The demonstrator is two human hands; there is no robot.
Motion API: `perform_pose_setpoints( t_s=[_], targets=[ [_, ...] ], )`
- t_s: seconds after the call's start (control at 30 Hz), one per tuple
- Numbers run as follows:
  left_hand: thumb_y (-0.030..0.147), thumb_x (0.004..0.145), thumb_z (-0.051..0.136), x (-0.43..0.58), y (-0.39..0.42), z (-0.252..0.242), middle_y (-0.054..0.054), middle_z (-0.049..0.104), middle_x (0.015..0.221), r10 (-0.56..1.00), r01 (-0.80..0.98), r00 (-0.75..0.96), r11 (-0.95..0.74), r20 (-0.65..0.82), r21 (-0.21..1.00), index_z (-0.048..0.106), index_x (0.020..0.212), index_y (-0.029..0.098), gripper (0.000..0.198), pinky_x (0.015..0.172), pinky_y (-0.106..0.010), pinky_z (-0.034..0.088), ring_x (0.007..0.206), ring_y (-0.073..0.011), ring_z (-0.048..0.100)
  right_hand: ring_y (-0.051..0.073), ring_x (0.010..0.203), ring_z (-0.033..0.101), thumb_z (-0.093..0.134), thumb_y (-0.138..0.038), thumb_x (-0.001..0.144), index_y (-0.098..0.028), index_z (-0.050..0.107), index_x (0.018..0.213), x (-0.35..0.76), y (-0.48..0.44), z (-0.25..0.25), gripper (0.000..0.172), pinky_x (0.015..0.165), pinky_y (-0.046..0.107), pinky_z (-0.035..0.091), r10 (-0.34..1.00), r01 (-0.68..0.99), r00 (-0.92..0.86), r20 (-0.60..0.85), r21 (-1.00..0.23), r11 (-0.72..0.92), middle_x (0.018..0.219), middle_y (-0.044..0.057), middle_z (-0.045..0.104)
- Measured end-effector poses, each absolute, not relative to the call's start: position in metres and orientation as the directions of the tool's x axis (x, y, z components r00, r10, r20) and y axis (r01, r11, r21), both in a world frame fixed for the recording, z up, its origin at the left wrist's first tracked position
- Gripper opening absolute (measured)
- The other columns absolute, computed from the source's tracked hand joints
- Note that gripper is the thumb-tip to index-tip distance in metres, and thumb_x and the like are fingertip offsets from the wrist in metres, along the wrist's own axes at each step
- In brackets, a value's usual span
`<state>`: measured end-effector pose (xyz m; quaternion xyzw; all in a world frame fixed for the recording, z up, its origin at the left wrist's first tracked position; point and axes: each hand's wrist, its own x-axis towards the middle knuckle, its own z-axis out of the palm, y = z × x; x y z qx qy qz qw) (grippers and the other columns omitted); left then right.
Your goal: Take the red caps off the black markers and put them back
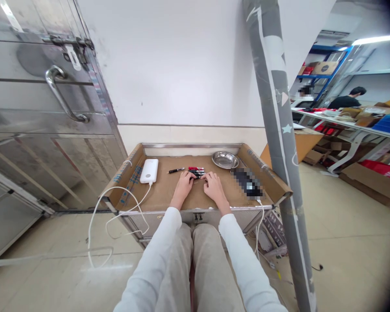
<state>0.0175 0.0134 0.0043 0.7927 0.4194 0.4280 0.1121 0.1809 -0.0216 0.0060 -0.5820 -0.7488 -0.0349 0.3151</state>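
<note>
My left hand (pixel 183 186) rests on the brown-covered tabletop, fingers closed around the left ends of several dark pens (pixel 197 171). From the other side, my right hand (pixel 213 187) has its fingertips closed at the right ends of the same pens. Part of the bundle is hidden by the fingers. Just beyond it lies a red pen (pixel 196 168), roughly level with the others. A single black pen (pixel 176 170) lies apart, left of the bundle and above my left hand.
A white power bank (pixel 149 170) with a white cable (pixel 117 189) sits at left. A round metal dish (pixel 225 160) stands at the back right, near a blurred dark phone-like device (pixel 247 183). A grey patterned roll (pixel 281 130) leans at right. Two people sit farther back.
</note>
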Motion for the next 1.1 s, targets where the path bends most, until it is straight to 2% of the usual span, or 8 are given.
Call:
perform_pose_setpoints(
  t_s=[0.1,0.23,0.37,0.53,0.77,0.9,1.1],
  targets=[
    [0.005,0.083,0.049,0.017,0.009,0.005,-0.006,0.058,0.095,0.731,0.566,0.324,-0.659,0.601,0.495,0.061,0.091,0.020,0.020,0.093,-0.041,0.045,0.097,-0.0209,0.053,0.026,0.093,0.049,0.044,-0.002,0.069,-0.018,0.056,0.096,0.184,-0.018,0.001,0.034,0.083,0.038,0.040,0.852,0.888,-0.109,0.512,-0.335,0.314,0.098,0.010,0.057],
    [0.012,0.083,0.055,0.016,0.007,0.001,-0.005,0.056,0.095,0.720,0.566,0.377,-0.677,0.582,0.471,0.060,0.093,0.020,0.014,0.091,-0.042,0.046,0.096,-0.0214,0.053,0.024,0.092,0.050,0.040,0.000,0.067,-0.019,0.055,0.096,0.185,-0.015,-0.003,0.037,0.086,0.039,0.042,0.835,0.830,-0.142,0.531,-0.396,0.393,0.095,0.009,0.056],
    [0.010,0.083,0.056,0.017,0.013,-0.007,-0.004,0.054,0.094,0.740,0.548,0.340,-0.657,0.580,0.518,0.059,0.091,0.020,0.013,0.091,-0.041,0.048,0.096,-0.0199,0.055,0.022,0.094,0.052,0.038,-0.001,0.073,-0.020,0.055,0.098,0.184,-0.013,-0.004,0.037,0.088,0.038,0.045,0.813,0.745,-0.189,0.551,-0.459,0.484,0.095,0.007,0.056],
    [0.008,0.083,0.054,0.019,0.020,-0.009,-0.004,0.052,0.094,0.773,0.537,0.308,-0.623,0.555,0.569,0.057,0.088,0.019,0.013,0.085,-0.037,0.051,0.087,-0.0171,0.059,0.020,0.095,0.055,0.038,-0.007,0.083,-0.021,0.055,0.099,0.183,-0.007,-0.005,0.027,0.089,0.036,0.047,0.804,0.655,-0.222,0.552,-0.526,0.542,0.098,0.007,0.055],
    [0.009,0.082,0.058,0.021,0.018,-0.003,-0.007,0.051,0.102,0.800,0.630,0.214,-0.552,0.561,0.547,0.052,0.095,0.018,0.017,0.092,-0.042,0.048,0.102,-0.0218,0.056,0.021,0.094,0.055,0.040,-0.014,0.089,-0.021,0.057,0.095,0.185,0.000,-0.010,0.020,0.091,0.039,0.046,0.821,0.737,-0.136,0.555,-0.497,0.458,0.096,0.007,0.055],
    [0.010,0.083,0.057,0.022,0.020,-0.004,-0.007,0.052,0.101,0.810,0.631,0.221,-0.543,0.543,0.554,0.051,0.094,0.019,0.015,0.092,-0.042,0.048,0.101,-0.0218,0.057,0.021,0.093,0.056,0.039,-0.016,0.091,-0.021,0.058,0.092,0.185,0.004,-0.012,0.020,0.089,0.037,0.047,0.823,0.749,-0.137,0.551,-0.486,0.450,0.094,0.007,0.056],
    [0.012,0.085,0.055,0.023,0.022,-0.002,-0.006,0.053,0.102,0.824,0.649,0.240,-0.529,0.514,0.546,0.051,0.096,0.020,0.014,0.092,-0.040,0.048,0.101,-0.0203,0.058,0.019,0.091,0.056,0.037,-0.012,0.090,-0.018,0.058,0.098,0.181,0.004,-0.005,0.023,0.087,0.031,0.045,0.819,0.774,-0.123,0.561,-0.462,0.433,0.097,0.007,0.056]
  ],
)
